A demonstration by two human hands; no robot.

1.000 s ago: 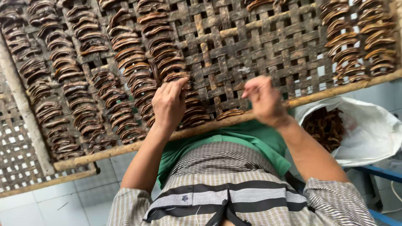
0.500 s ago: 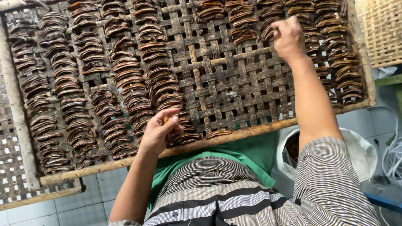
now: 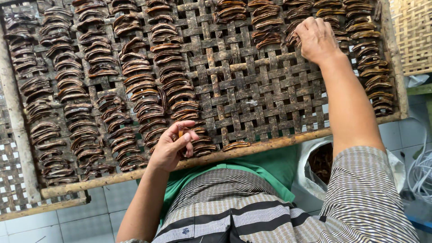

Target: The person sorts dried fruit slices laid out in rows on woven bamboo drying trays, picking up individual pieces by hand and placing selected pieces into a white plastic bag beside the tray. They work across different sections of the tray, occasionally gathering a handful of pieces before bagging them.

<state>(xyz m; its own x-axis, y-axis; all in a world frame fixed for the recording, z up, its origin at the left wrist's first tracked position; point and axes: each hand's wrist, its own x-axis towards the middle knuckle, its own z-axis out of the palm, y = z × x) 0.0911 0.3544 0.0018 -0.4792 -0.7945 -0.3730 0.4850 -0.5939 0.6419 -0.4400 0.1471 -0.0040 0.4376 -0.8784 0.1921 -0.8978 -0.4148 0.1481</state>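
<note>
Left hand pinches small brown curved strip at fingertips, above woven tray near edge. Right hand curled over strip rows, grip unclear. Strips judged light, stiff, brittle; hold mid-curve.

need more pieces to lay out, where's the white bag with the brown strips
In the head view the white bag sits low on the right, just below the woven tray's wooden edge, between the green cloth and the right arm.
</note>
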